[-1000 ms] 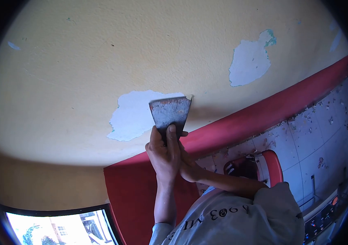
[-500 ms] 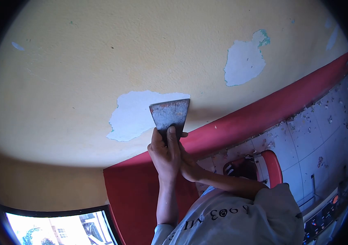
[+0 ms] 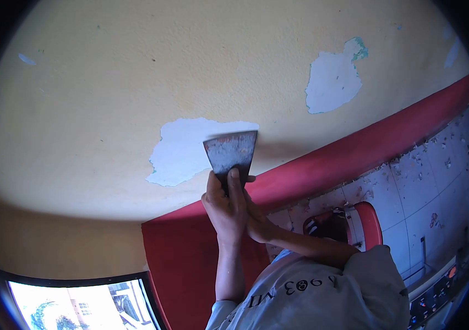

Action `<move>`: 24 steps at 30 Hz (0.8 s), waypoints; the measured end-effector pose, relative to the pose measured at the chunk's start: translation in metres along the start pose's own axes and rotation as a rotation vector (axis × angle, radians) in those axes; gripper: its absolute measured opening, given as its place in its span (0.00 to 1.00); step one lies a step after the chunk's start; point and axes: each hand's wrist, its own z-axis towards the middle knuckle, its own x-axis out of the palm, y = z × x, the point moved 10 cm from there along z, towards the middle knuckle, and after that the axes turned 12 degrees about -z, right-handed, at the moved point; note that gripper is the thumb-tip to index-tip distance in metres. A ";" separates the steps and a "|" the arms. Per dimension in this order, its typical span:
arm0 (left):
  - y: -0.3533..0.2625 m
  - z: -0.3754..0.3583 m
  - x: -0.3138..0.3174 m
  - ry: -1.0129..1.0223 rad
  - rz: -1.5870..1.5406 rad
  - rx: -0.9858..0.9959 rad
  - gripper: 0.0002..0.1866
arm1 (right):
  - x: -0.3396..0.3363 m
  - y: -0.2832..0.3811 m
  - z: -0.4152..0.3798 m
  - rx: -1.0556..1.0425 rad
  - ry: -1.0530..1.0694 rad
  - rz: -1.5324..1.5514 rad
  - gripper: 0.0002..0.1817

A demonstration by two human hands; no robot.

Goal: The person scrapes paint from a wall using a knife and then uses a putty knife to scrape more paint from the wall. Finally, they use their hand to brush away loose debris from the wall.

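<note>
My left hand (image 3: 226, 212) is closed around the handle of a wide paint scraper (image 3: 231, 151), its thumb pressed flat along the base of the blade. My right hand (image 3: 258, 226) is closed at the lower handle, partly hidden behind the left. The dark, worn blade points up the wall, and its edge overlaps the right part of a bare white patch (image 3: 182, 151). Cream paint (image 3: 119, 82) surrounds that patch, with a ragged outline where the coating is gone.
Another bare patch (image 3: 333, 82), edged in green, lies to the upper right. A red band (image 3: 322, 162) runs along the wall's bottom. Paint flakes litter the tiled floor (image 3: 421, 187). A red-rimmed seat (image 3: 369, 223) stands behind my right arm; a bright window (image 3: 80, 302) is at lower left.
The view has shifted slightly, carrying the wall patches a little upward. Both hands keep their hold, and the scraper blade sits marginally lower against the white patch.
</note>
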 end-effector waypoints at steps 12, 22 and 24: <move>0.027 -0.012 0.001 0.080 -0.381 -0.298 0.12 | -0.016 -0.012 -0.017 0.053 -0.081 0.199 0.18; -0.029 -0.015 0.012 0.157 -0.102 0.102 0.22 | -0.015 0.016 -0.028 -0.116 -0.201 -0.127 0.14; -0.013 -0.015 0.007 0.205 0.052 0.004 0.17 | -0.013 0.024 -0.025 -0.131 -0.198 -0.012 0.14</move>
